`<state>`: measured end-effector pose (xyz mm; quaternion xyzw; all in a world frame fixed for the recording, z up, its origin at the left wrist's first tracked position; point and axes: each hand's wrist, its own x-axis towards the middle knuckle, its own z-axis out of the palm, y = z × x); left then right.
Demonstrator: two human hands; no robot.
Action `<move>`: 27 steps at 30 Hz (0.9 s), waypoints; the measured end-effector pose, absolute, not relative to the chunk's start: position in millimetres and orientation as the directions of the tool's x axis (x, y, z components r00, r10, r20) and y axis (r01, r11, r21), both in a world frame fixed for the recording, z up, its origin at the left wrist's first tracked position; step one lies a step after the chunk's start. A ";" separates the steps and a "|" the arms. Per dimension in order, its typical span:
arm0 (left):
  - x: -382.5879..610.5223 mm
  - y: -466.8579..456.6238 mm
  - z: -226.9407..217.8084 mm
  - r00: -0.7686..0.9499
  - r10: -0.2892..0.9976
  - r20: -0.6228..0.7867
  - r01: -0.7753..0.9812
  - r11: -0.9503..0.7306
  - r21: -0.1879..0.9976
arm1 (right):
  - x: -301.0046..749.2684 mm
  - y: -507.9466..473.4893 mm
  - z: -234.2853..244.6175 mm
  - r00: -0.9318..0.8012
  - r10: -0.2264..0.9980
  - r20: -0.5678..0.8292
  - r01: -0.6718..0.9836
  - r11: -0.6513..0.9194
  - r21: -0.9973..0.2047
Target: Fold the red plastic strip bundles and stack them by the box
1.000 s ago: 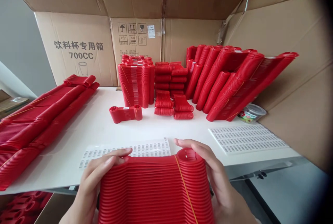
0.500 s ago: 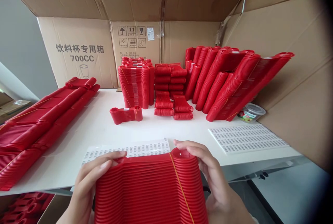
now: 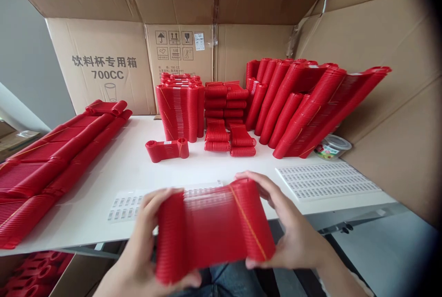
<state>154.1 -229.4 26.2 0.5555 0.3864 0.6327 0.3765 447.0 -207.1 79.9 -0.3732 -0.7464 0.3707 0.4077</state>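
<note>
Between my two hands is a stack of red plastic pieces [image 3: 214,228], blurred by motion, with a rounded column at each end and a flatter middle. My left hand [image 3: 141,246] wraps round the left column, thumb below and fingers at the top. Round the right column curls my right hand [image 3: 290,228], fingers over the top end and thumb at the bottom. An orange rubber band [image 3: 249,221] runs down the stack near that column. Beyond it, partly hidden, a sheet of printed labels [image 3: 124,207] lies on the white table [image 3: 145,172].
A short red stack [image 3: 167,150] stands midway on the table. Behind it are taller upright stacks [image 3: 179,113], piled bundles [image 3: 229,138] and leaning stacks [image 3: 311,108]. Long red rows [image 3: 58,163] lie left. Another label sheet [image 3: 328,179] and a clear tub [image 3: 332,147] sit right. Cardboard [image 3: 103,66] walls the back.
Both hands have lifted the stack away from my body and tilted it, so its lower end now shows. My left hand has shifted rightward with its thumb under the stack.
</note>
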 end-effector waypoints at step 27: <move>309.5 -58.3 32.3 0.467 0.844 -0.264 0.639 -0.115 0.761 | 557.3 -126.0 28.9 -0.043 0.857 -0.514 0.544 -0.412 -0.731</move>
